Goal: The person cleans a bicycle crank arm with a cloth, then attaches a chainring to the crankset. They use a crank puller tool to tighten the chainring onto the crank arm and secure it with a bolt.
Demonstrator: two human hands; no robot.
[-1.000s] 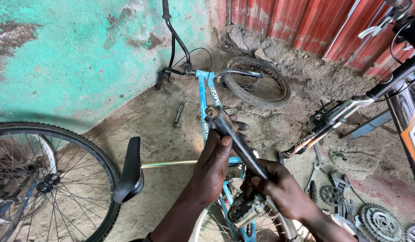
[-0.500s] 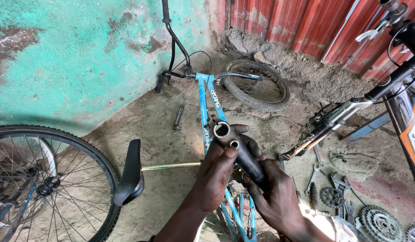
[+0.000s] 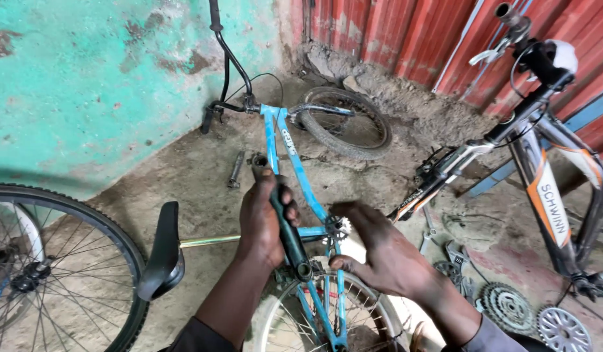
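Head view looks down at a small blue bicycle frame [image 3: 295, 163] lying on the dirt floor [image 3: 197, 176], its front end pointing toward twelve o'clock. The left hand [image 3: 262, 218] is wrapped tight around a black crank arm [image 3: 287, 228], fingers curled over it and thumb side toward the frame; the arm runs from its open socket end at about eleven o'clock of the hand down to the bottom bracket at five o'clock. The right hand [image 3: 379, 251] sits just beside it at three o'clock, fingers bent and loosely closed, the thumb and fingertips pressing near the small chainring [image 3: 338, 228]; whether it pinches anything cannot be told. Beneath both hands a rear wheel [image 3: 327, 313] of the blue frame shows its spokes. At nine o'clock of the left hand a black saddle [image 3: 163, 254] on a shiny seat post [image 3: 207, 241] lies sideways, and farther at eight o'clock stands a large spoked wheel [image 3: 60, 267]. At twelve o'clock a small front wheel [image 3: 344, 124] lies flat by the black handlebar [image 3: 226, 62]. At three o'clock a grey and orange bicycle [image 3: 542, 163] leans by a red corrugated wall [image 3: 392, 32], with loose sprockets [image 3: 506, 306] on the floor at four o'clock.
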